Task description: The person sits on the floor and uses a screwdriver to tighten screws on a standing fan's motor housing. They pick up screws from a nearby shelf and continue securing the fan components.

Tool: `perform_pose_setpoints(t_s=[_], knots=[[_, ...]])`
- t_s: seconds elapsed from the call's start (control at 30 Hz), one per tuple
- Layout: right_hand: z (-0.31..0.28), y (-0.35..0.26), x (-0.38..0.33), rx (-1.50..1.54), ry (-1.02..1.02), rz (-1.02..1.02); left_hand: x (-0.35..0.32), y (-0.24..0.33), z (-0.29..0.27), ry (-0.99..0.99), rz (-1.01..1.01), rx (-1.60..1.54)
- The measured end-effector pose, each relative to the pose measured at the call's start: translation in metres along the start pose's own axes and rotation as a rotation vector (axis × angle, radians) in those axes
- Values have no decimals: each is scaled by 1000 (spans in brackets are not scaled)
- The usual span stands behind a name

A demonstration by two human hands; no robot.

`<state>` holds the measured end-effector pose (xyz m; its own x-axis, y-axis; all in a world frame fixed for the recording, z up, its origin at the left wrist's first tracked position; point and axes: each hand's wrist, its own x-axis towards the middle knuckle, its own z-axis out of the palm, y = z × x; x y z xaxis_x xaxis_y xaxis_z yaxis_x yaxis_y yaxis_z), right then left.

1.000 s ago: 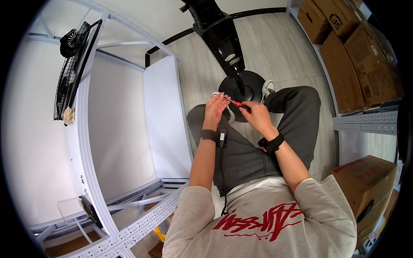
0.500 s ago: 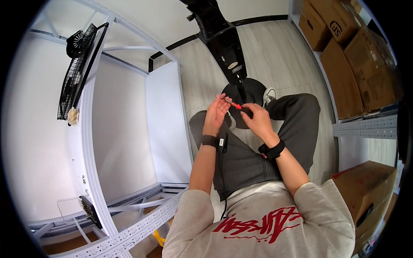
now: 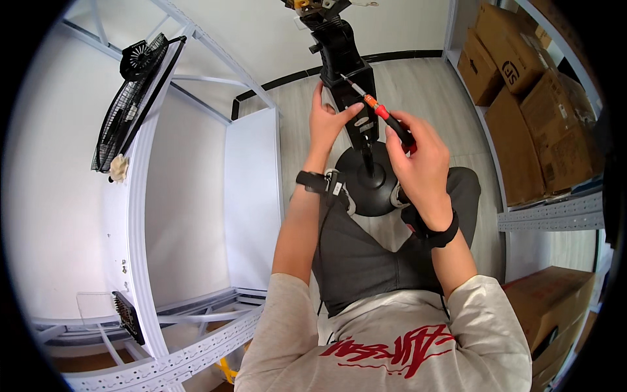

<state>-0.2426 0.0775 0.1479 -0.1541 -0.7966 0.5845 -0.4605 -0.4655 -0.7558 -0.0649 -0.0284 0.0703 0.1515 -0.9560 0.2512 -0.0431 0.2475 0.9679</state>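
Observation:
A black fan stand (image 3: 350, 70) rises in front of me from a round black base (image 3: 349, 189). My left hand (image 3: 326, 124) is at the left side of its column, thumb across the front and fingers along the edge, apparently gripping it. In my right hand (image 3: 421, 160) is a screwdriver (image 3: 382, 112) with a black and red handle and an orange band. Its metal shaft points up and left over the upper column. Whether the tip touches the column, I cannot tell. Bare metal and copper-coloured parts (image 3: 307, 6) show at the top of the stand.
On the white shelf frame (image 3: 134, 228) to my left lie black fan grilles (image 3: 121, 121), a pale flower-shaped piece (image 3: 119, 168) and a black bristled piece (image 3: 128, 318). Cardboard boxes (image 3: 509, 130) fill the right-hand rack. Another carton (image 3: 548, 300) stands at lower right.
Both hands have moved up and forward from over my lap to the stand's column. They have parted; the left one has left the screwdriver's shaft. More of the stand's top shows.

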Motion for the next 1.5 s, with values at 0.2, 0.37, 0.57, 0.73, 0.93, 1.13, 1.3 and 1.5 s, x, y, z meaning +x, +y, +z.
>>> perform_pose_setpoints(t_s=[0.2,0.37,0.57,0.73,0.93,1.13,1.3,1.5], knots=[[2,-7,10,-90,12,-39,31,9,0,-24,52,138],[9,-9,9,-123,-10,-44,28,10,-3,-4,27,158],[17,-8,13,-161,5,-84,24,11,-2,2,31,143],[21,-13,16,-196,-4,-96,25,8,-3,-2,29,142],[25,-17,20,-274,25,-145,26,6,-2,-10,37,98],[25,-24,17,-372,-1,-119,24,9,-3,-4,10,164],[32,-20,17,-421,-34,-98,23,12,-1,3,8,162],[30,-24,20,-301,27,-102,24,8,-4,0,23,138]])
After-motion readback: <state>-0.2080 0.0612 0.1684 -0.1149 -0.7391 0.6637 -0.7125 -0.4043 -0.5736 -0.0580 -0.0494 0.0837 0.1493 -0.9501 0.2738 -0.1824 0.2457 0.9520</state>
